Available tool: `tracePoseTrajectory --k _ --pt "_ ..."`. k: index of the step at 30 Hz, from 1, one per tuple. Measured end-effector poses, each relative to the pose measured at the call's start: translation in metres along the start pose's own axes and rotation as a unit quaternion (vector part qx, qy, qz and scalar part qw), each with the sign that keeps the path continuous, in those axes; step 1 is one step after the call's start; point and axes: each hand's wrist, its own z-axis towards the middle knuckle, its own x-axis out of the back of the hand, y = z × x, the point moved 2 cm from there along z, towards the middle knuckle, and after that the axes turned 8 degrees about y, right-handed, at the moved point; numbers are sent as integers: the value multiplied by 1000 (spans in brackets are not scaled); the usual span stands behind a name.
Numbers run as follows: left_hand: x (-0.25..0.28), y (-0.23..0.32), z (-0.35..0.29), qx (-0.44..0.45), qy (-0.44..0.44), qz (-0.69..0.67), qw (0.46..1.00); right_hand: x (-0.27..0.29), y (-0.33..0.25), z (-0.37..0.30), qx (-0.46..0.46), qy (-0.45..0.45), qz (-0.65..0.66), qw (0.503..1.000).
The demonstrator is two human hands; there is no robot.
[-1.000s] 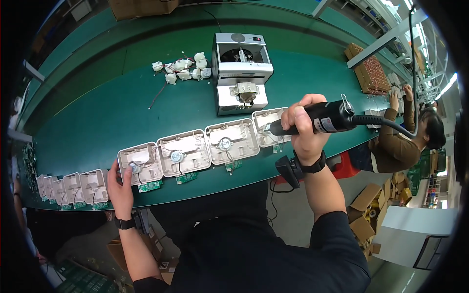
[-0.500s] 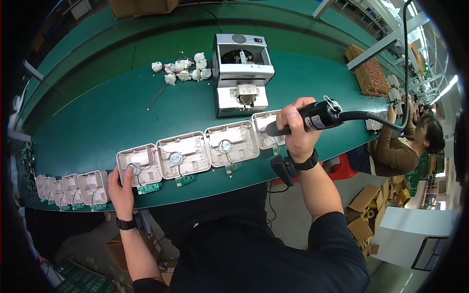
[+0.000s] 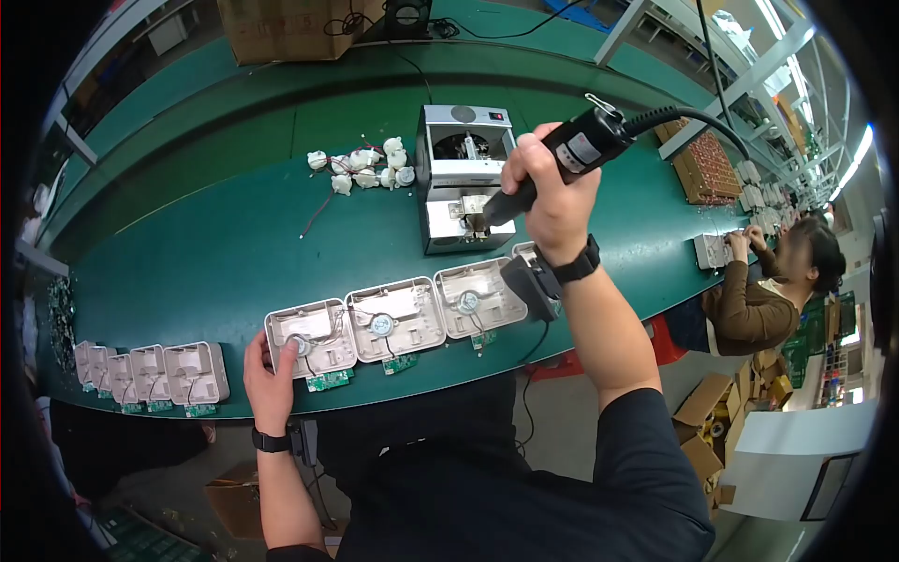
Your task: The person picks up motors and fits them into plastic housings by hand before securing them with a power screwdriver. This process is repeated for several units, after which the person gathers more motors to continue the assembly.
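Note:
My left hand (image 3: pixel 269 382) grips the left side of a white plastic housing (image 3: pixel 316 322), its thumb on a round metal disc part (image 3: pixel 302 344) inside. A green circuit board (image 3: pixel 329 380) hangs from that housing's near edge by wires. My right hand (image 3: pixel 559 201) is closed round a black electric screwdriver (image 3: pixel 588 140) with a cord at its top. The tool's lower end is at the front of a silver-and-black screw feeder (image 3: pixel 468 170); its tip is hard to make out. Two similar housings (image 3: pixel 394 318) (image 3: pixel 479 296) stand in line to the right, and another is partly behind my wrist.
Several more housings (image 3: pixel 197 373) line the bench's left end. White round parts with wires (image 3: pixel 361 167) lie left of the feeder. A carton (image 3: pixel 290 28) stands at the back. Another person (image 3: pixel 754 304) works at the right, near a brown box (image 3: pixel 702 169).
The screwdriver has moved from over the right-hand housing up to the screw feeder's front. My left hand and the row of housings have slid right, widening the gap from the left-end group.

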Motion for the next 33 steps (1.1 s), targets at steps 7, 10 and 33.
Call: tracePoseTrajectory --k 7,10,33 --pt "3 10 0 -26 13 36 999 18 -12 -59 -68 -15 22 997" --pt "2 9 1 -39 13 28 999 23 -11 -78 -75 -12 18 997" --pt "2 -4 7 -1 -13 -11 1000 26 22 -111 -40 -32 15 999"
